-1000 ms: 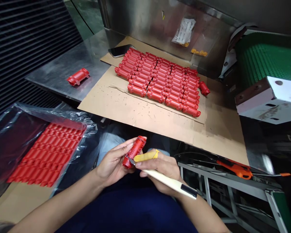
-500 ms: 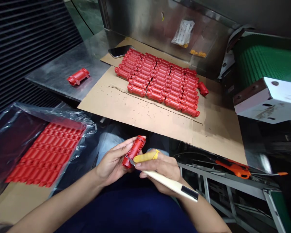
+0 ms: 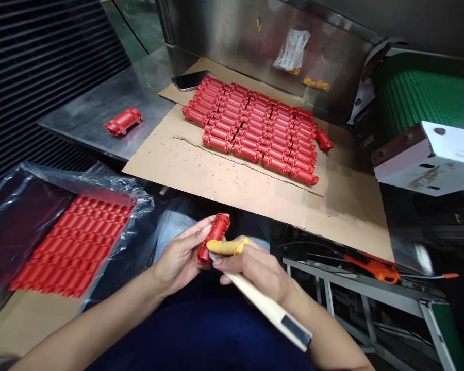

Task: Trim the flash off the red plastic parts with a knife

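Knife [image 3: 266, 307] tilted steeper now, ribbed red plastic tube [image 3: 215, 236] held between hands [image 3: 180, 252].

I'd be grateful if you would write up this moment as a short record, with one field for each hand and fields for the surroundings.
left hand: holds a red moulded plastic part
right hand: grips a cream-handled knife, its blade at the part, with a yellow finger wrap
cardboard sheet: bears rows of red parts
left side: more red parts in a clear plastic bag
right side: green conveyor belt

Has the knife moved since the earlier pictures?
Yes: the knife has tilted, its handle end swinging down, away from the cardboard.
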The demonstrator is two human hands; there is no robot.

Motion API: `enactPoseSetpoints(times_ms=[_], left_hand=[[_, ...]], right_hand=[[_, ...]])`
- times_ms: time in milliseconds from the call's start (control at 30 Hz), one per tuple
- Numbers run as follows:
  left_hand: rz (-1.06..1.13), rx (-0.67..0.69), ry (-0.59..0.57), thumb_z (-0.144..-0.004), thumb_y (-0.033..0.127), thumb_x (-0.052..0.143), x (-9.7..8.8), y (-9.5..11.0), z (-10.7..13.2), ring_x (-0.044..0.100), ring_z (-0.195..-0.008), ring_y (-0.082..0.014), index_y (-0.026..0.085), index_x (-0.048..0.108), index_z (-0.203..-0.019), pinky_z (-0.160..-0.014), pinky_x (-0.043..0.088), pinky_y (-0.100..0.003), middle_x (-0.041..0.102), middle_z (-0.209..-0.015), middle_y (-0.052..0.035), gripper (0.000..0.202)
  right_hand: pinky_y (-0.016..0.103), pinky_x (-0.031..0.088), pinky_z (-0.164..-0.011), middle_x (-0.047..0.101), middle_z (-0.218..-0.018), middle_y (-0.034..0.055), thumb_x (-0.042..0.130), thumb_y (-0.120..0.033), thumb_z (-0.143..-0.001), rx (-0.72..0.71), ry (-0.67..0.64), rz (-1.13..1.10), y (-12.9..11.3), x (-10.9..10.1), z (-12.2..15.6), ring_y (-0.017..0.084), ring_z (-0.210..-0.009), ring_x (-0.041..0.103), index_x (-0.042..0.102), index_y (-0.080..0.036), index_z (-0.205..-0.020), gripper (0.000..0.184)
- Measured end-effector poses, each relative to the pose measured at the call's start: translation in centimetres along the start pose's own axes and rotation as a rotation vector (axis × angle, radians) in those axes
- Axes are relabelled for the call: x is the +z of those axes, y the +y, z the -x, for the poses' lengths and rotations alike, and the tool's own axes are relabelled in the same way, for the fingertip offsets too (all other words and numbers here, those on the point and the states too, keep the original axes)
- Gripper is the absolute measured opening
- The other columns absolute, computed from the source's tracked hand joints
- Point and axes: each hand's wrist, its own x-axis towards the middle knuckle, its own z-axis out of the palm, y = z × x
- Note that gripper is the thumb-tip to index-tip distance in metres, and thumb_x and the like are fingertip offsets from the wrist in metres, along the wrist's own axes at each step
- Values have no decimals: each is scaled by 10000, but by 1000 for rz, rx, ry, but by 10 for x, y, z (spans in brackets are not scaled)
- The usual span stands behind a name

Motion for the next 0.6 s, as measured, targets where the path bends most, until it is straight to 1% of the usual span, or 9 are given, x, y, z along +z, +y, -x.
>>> enactPoseSetpoints(times_ms=[67,100,233,333,367,433,500,533,600], left_hand=[[2,23,9,-958,300,847,-1,0,-2,699,-683,-167,153,719,-1410,-526,506,-222,795,-1060,-137,493],[4,27,15,-965,290,838,-2,-1,-3,697,-676,-162,156,717,-1407,-527,511,-221,796,-1071,-134,477],[-8,11,33,-965,260,829,-1,-1,-5,729,-739,-175,156,724,-1371,-602,575,-238,791,-1094,-128,433],[-19,-10,-53,-969,310,825,1,-1,-5,712,-708,-186,137,714,-1342,-608,561,-243,777,-946,-126,426],[-18,-13,-96,-983,337,808,2,0,-5,664,-639,-161,131,706,-1334,-569,516,-225,756,-872,-114,420],[-19,-3,-157,-1009,380,771,2,2,-5,554,-541,-112,121,689,-1332,-512,414,-193,713,-781,-92,422],[-22,23,-148,-1010,377,769,1,4,-5,571,-570,-125,122,669,-1366,-520,414,-197,717,-809,-100,448],[-21,34,-127,-999,356,782,0,5,-5,621,-623,-153,127,657,-1394,-545,455,-212,729,-846,-109,473],[-14,49,-93,-981,322,806,-1,7,-5,689,-722,-198,140,636,-1446,-600,532,-248,747,-914,-118,528]], right_hand=[[327,678,-918,818,-1122,88,654,-166,-1108,-32,-105,114,-2,-6,-6,212,-1012,772,704,-188,-1321,220],[312,677,-904,811,-1099,71,627,-184,-1126,5,-148,133,-3,-8,-9,200,-985,768,704,-194,-1331,220],[295,676,-924,780,-1117,64,630,-338,-1139,292,-195,19,-6,-6,-13,172,-1001,768,693,-196,-1389,294],[274,674,-950,818,-1081,60,668,-324,-1113,205,-201,-350,-10,2,-9,168,-1038,801,751,-204,-1176,159],[251,677,-922,834,-1032,56,656,-335,-1121,185,-231,-510,-12,5,-7,160,-1005,819,753,-206,-1113,161],[207,683,-784,847,-915,52,615,-454,-1141,224,-283,-774,-16,7,-2,143,-838,841,748,-199,-1083,294],[205,670,-656,843,-845,54,608,-553,-1126,293,-208,-834,-16,6,2,137,-672,814,756,-187,-1111,394],[229,674,-647,844,-839,59,643,-549,-1111,301,-106,-773,-14,4,3,146,-648,805,768,-185,-1119,384],[313,700,-736,848,-880,71,732,-437,-1083,292,134,-504,-9,1,4,190,-757,823,801,-205,-1129,247]])
